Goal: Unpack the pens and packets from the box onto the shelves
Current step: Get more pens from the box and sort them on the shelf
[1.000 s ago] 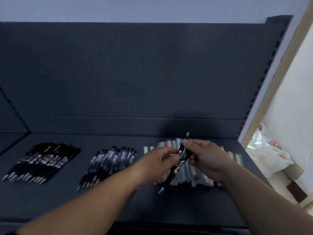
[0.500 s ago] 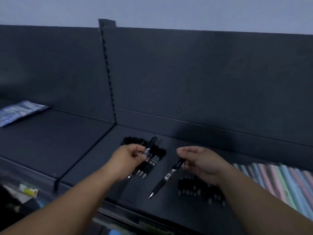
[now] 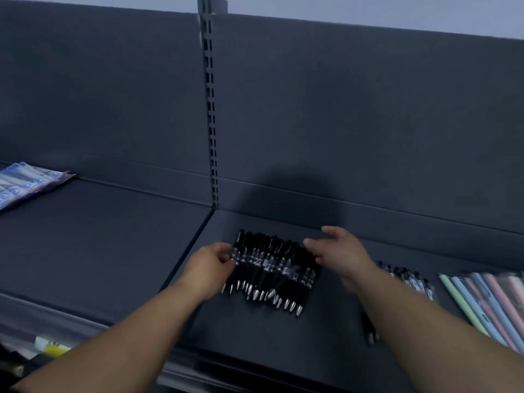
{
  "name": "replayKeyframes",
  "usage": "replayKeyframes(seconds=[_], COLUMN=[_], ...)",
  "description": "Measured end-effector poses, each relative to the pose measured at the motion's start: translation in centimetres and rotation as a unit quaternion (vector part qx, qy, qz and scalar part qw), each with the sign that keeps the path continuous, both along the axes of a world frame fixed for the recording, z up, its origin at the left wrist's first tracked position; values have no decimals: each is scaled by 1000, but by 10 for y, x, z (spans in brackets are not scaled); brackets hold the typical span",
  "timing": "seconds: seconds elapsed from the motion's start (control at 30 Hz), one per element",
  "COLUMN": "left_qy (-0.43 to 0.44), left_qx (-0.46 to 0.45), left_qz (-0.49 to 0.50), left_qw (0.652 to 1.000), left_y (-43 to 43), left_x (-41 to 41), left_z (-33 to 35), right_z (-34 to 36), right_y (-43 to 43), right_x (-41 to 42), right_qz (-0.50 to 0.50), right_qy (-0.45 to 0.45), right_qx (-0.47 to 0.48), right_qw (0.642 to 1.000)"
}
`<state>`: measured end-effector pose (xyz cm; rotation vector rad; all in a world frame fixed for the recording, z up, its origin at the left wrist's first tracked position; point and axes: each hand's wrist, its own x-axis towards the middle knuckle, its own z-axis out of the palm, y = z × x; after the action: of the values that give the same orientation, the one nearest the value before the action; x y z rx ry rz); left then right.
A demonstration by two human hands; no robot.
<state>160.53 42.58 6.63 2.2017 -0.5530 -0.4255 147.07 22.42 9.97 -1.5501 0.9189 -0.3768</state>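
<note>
A pile of black pens [image 3: 272, 265] with silver tips lies on the dark shelf [image 3: 326, 336], just right of the slotted upright. My left hand [image 3: 211, 265] is at the pile's left edge, thumb and fingers curled round the leftmost black pen [image 3: 239, 243]. My right hand [image 3: 340, 251] hovers over the pile's right end with fingers spread and relaxed, holding nothing. No box is in view.
A second group of black pens [image 3: 408, 277] lies to the right, partly hidden by my right forearm. Pastel pens [image 3: 487, 299] fill the far right. A blue-white packet [image 3: 25, 182] lies on the left shelf section. A slotted upright [image 3: 210, 109] divides the sections.
My view swung left to the leftmost pen pile. My right hand has let go of its black pen and opened. My left hand brought its pen down to the pile's left edge.
</note>
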Motion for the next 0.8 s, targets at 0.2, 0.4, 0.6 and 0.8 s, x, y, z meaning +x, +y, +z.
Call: replayKeyframes(seconds=[0.2, 0.4, 0.6, 0.8], left_qy=[-40, -69, -107, -109], left_qx=[14, 66, 30, 36], left_qz=[-102, -129, -85, -60], left_qw=[994, 987, 990, 992], left_y=[-6, -10, -3, 5], left_x=[-7, -11, -18, -30], left_z=[-9, -11, -9, -4], right_z=[-26, -28, -34, -38], right_y=[41, 45, 43, 35], right_x=[-30, -24, -22, -29], right_qz=[217, 262, 264, 288], right_qy=[153, 171, 149, 143], right_qx=[-292, -298, -333, -335], right_qw=[919, 902, 893, 885])
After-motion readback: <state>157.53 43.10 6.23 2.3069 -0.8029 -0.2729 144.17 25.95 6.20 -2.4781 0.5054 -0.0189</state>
